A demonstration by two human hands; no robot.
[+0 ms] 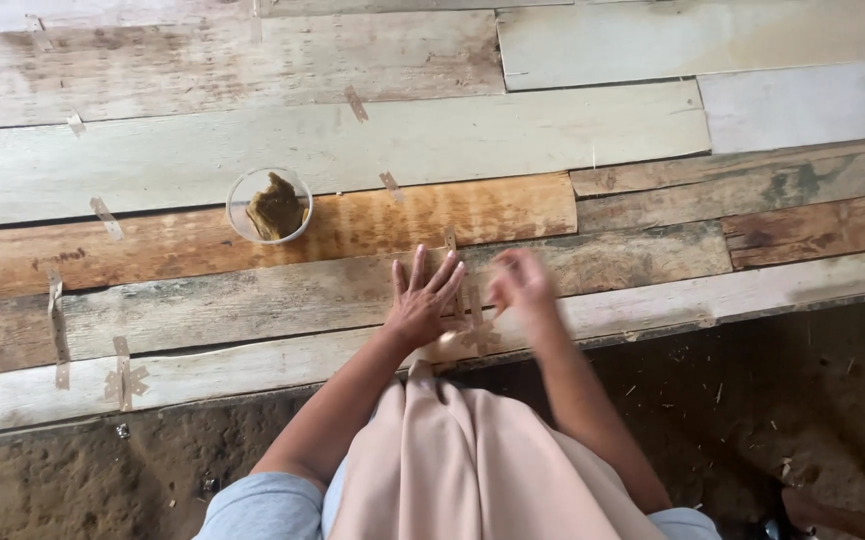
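Note:
My left hand [422, 299] lies flat with fingers spread on a wall of rough wooden planks [253, 150], pressing near crossed strips of tan tape [473, 325] over a seam. Just to the right of it, my right hand [520, 283] is blurred by motion, fingers loosely curled; I cannot tell whether it holds anything. A small clear plastic cup [269, 205] holding a brown-green lump sits on the planks up and to the left of my hands.
Several more short tape strips [123, 375] are stuck along the plank seams at left and centre. Dark bare soil [773, 400] lies below the planks. A beige cloth [453, 460] covers my lap. Someone's foot [813, 510] shows at the bottom right.

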